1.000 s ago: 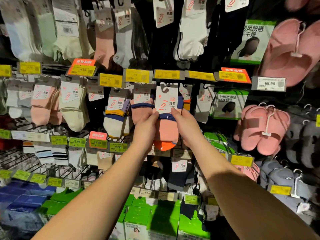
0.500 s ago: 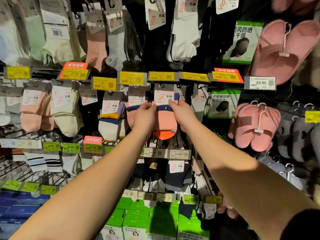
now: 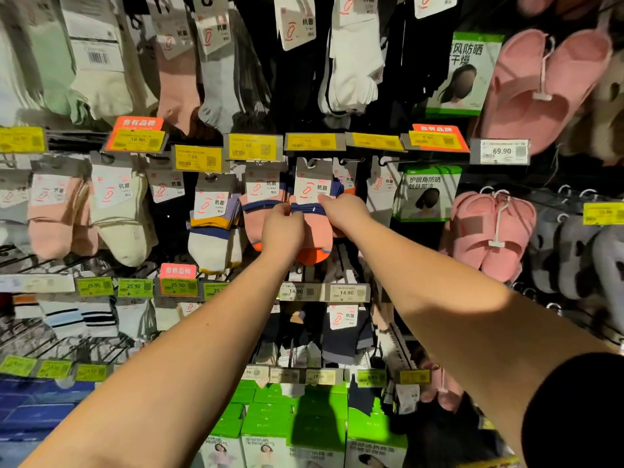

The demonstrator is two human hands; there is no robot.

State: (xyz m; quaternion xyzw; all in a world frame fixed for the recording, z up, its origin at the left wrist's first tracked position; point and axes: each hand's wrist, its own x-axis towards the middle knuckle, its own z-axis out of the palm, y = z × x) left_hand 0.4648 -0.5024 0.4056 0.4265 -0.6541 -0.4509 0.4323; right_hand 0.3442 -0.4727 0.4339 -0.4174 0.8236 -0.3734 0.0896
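Note:
A pack of salmon-pink socks [image 3: 315,231] with a navy cuff band, an orange toe and a white card header hangs in the middle row of a shop display. My left hand [image 3: 283,231] grips its left edge just below the cuff. My right hand [image 3: 344,209] pinches the right side at the cuff, under the card. The header's hook hole sits at a peg under a yellow price tag [image 3: 314,141]. A matching pink pack [image 3: 258,214] hangs directly to the left.
Rows of sock packs hang above, left and below on metal pegs with yellow and green price tags. Pink slippers [image 3: 489,231] and grey slippers [image 3: 570,258] hang to the right. Green boxes [image 3: 304,417] stand at the bottom, blue packs [image 3: 30,407] at bottom left.
Both hands have carried the pink sock pack up and away from me, to the peg in the display row. The camera has tilted with them.

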